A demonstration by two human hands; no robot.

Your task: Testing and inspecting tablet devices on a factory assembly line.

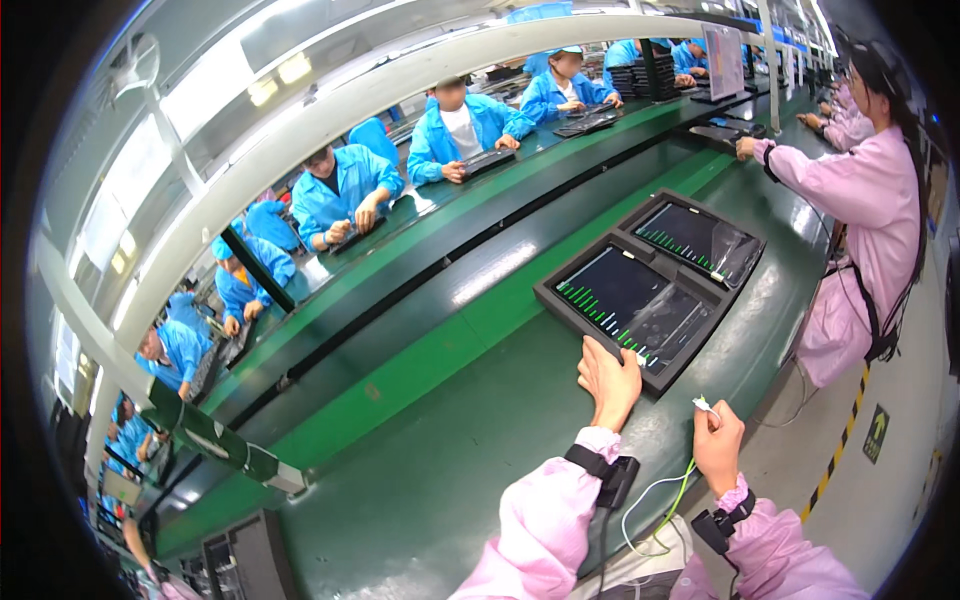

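Note:
A black foam tray (727, 297) on the bench holds two tablets side by side. The nearer tablet (610, 285) and the farther tablet (690, 228) both have lit screens with rows of green bars, partly under clear film. My left hand (608, 385) grips the tray's near rim, its thumb by the corner of the nearer tablet; some fingertips are hidden. Right of the tray, off its edge, my right hand (718, 445) is closed on a cable plug (703, 404). From that hand a green and white cable (684, 485) loops down toward my lap.
Another dark tray (245, 560) lies at the lower left. A white post (275, 470) stands on the green bench (420, 490). A co-worker in pink (850, 200) works at the right; several in blue sit across the line. Yellow-black floor tape (835, 455) runs at the right.

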